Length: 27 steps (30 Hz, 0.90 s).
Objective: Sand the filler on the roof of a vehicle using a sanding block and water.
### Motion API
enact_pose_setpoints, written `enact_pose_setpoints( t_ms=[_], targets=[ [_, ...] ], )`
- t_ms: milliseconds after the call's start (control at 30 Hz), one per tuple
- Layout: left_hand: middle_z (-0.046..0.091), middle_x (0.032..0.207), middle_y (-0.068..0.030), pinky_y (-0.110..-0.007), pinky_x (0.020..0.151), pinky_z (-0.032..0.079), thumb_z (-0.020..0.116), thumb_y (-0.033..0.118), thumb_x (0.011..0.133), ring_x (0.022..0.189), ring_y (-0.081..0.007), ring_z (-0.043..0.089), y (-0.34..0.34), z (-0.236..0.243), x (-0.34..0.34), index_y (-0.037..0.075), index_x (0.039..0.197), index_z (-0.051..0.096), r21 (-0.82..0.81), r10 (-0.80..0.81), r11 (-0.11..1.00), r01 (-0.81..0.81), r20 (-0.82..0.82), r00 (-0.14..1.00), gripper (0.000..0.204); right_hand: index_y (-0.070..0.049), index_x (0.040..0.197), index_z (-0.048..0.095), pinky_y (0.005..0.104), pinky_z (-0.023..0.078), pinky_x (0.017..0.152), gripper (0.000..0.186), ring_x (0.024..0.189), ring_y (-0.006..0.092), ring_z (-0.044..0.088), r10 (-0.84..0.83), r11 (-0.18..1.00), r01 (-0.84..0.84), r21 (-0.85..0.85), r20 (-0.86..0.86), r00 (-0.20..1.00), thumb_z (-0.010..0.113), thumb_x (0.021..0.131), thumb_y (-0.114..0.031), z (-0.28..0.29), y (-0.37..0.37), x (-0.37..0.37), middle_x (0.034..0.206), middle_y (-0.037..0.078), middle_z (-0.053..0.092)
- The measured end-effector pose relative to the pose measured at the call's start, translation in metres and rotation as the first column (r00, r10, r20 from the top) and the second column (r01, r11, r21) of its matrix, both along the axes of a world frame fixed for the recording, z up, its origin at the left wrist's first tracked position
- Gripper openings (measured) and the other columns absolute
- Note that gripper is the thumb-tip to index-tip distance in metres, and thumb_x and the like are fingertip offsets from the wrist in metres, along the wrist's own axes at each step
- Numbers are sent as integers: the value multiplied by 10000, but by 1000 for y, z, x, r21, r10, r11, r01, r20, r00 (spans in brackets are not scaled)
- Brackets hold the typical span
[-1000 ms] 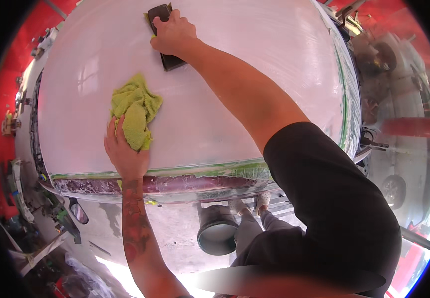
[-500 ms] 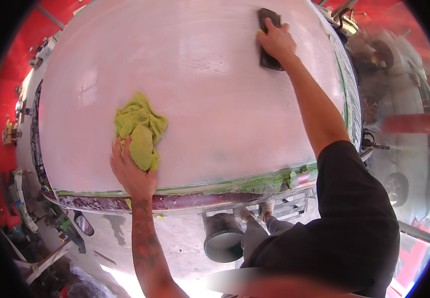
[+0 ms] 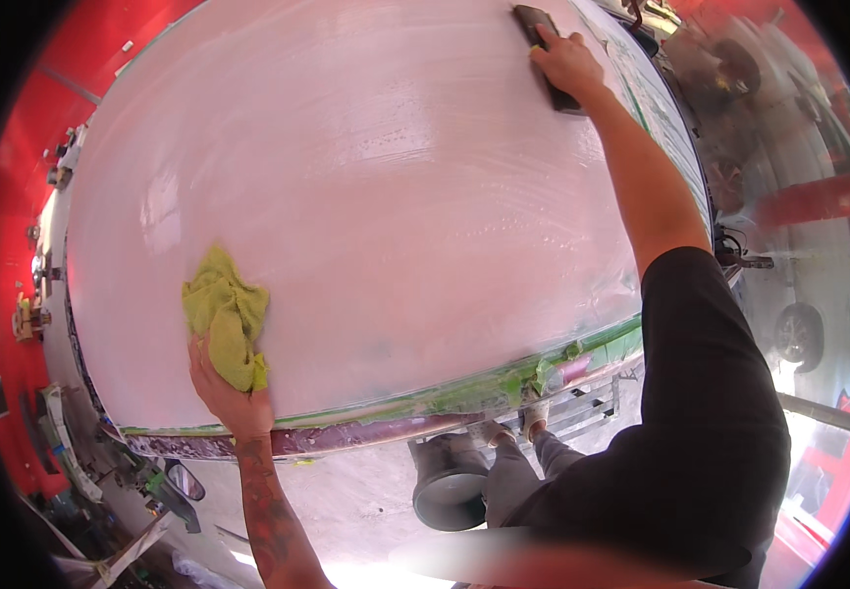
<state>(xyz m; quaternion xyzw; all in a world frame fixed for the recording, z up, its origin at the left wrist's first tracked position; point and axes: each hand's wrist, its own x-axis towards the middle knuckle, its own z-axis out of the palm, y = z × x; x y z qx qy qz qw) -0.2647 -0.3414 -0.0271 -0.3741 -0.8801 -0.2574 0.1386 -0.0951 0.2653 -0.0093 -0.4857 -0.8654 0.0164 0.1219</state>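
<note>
A broad, pale pinkish-white panel, which looks like a vehicle roof [image 3: 376, 265], curves in front of me, wet and streaked. At its far right, my right hand [image 3: 570, 65] grips a long dark sanding block [image 3: 535, 22] pressed flat on the surface. Near the front left edge, my left hand [image 3: 231, 398] rests on the panel with a crumpled yellow-green cloth [image 3: 227, 314] bunched against its palm and fingers. The cloth partly covers those fingers.
Green masking tape [image 3: 425, 401] and a maroon strip [image 3: 337, 439] run along the panel's front edge. Below stand a dark bucket [image 3: 450, 491] and a slatted step [image 3: 592, 401] under my feet. A side mirror [image 3: 185, 481] is at lower left. Red walls [image 3: 27, 226] surround the area.
The view has turned a little, so the panel sits tilted. My right hand has slid the sanding block toward the right edge. The cloth stays in my left hand, lower left in view.
</note>
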Motion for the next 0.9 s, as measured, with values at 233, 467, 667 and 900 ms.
enact_pose_setpoints(
  t_ms=[233,467,667,900],
  targets=[
    [430,1427,-230,-514,1085,320,680,345,828,1303,-428,415,-13,-8,-6,29,1399,423,-41,-27,999,26,-27,999,701,-236,1372,515,485,520,890,465,1128,385,565,300,954,-300,-16,-10,954,524,913,-310,18,-144,-87,1224,210,556],
    [426,1431,-203,-425,1111,317,662,180,848,1312,-337,436,-15,-11,-8,-41,1441,341,15,-14,1000,13,85,996,710,-184,1273,586,476,505,891,406,1084,374,584,299,951,-292,105,-51,953,534,916,-370,10,-98,-41,1160,167,623],
    [425,1430,-223,-455,1122,291,694,205,828,1336,-371,405,-3,-13,-5,-46,1427,357,194,-98,980,51,239,966,732,-27,1232,577,514,461,969,439,1161,421,558,-40,997,38,66,23,999,489,964,-362,15,15,28,1220,257,602],
    [408,1435,-197,-429,1113,311,666,192,863,1323,-322,415,-15,-8,-5,-36,1449,319,110,-42,994,21,194,980,718,-185,1396,512,474,496,931,507,1081,411,565,253,959,-243,148,-53,966,536,897,-271,-12,-70,46,1273,144,587]
  ],
)
